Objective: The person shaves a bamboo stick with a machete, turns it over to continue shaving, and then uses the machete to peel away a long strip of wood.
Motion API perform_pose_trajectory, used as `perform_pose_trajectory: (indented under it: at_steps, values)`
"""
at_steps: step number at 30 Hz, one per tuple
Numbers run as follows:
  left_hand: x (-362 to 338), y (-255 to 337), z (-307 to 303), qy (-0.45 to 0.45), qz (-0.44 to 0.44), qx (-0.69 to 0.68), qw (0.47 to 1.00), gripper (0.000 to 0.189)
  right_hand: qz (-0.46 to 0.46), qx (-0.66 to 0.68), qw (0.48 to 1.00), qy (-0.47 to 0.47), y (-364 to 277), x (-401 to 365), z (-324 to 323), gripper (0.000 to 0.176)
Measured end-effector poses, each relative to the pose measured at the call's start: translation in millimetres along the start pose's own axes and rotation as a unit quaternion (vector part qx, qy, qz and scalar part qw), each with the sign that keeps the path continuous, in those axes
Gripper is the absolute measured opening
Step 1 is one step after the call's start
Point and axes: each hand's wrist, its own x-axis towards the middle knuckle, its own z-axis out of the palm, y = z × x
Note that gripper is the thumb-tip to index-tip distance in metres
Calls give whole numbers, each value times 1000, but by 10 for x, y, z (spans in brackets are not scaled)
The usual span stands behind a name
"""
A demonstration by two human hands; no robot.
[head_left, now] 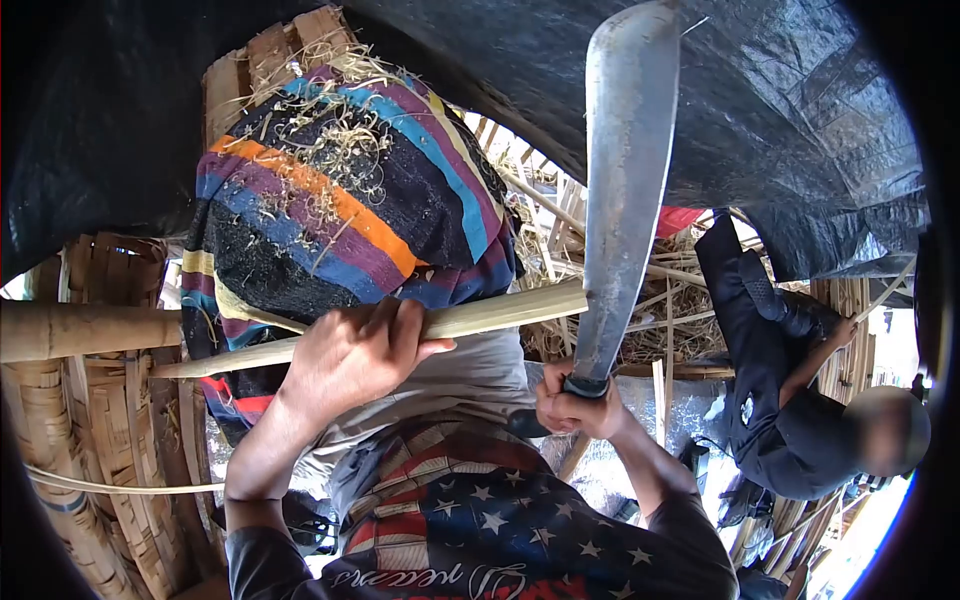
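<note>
My left hand [358, 350] is closed around a pale split bamboo strip [505, 309], which lies slantwise across my lap and tapers at its left end. In my right hand [580, 405] is the dark handle of a machete [625, 160], its broad, worn blade pointing up and away from me. The strip's right end overlaps the lower blade in this view. Under the strip, a striped cloth [370, 230] covers my legs, with curly shavings [345, 145] scattered over it.
A thick bamboo pole [90, 331] and woven bamboo panels [115, 440] stand at my left. Dark plastic sheeting [800, 110] hangs ahead. Cut strips and shavings [685, 315] pile up beyond the blade. Another person [800, 430] in dark clothes sits at the right, holding a thin strip.
</note>
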Motion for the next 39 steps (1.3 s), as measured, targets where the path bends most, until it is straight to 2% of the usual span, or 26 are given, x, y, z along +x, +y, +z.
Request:
perform_pose_trajectory:
  at_steps: [5,8,10,14,15,24,26,28,29,30,32,35,39]
  values:
    - [20,-19,-12,-13,-4,-10,1000,42,-13,49,998,-42,119,106,54,24]
    - [32,-35,-21,-18,-9,-14,1000,41,-23,53,998,-27,115,152,77,24]
    - [28,-42,-1,-23,-15,-17,999,41,-41,-12,999,9,59,141,4,24]
    - [54,-72,32,-20,-23,-54,998,41,-25,-28,999,5,35,67,-203,20]
    - [56,-78,36,-20,-19,-55,998,41,-19,-29,999,18,43,59,-175,25]
    - [129,-193,-267,-87,-52,-144,984,52,-31,34,999,22,70,196,-55,22]
    - [308,-240,-476,-68,-23,-120,990,55,-33,36,999,23,76,209,-90,23]
    - [597,-276,-631,78,67,-16,995,55,-32,41,999,14,79,204,-75,22]
    - [783,-273,-791,123,110,11,986,52,-33,35,999,14,82,203,-82,23]
    - [1051,-283,-954,195,188,76,960,46,-32,29,999,14,87,201,-88,23]
    - [1521,-187,-1154,251,307,143,907,30,-38,33,999,10,121,193,-107,24]
    - [2134,62,-1380,205,365,168,892,30,-45,40,998,12,137,207,-67,26]
    - [2740,318,-1214,78,370,161,912,30,-50,43,998,10,131,215,-28,28]
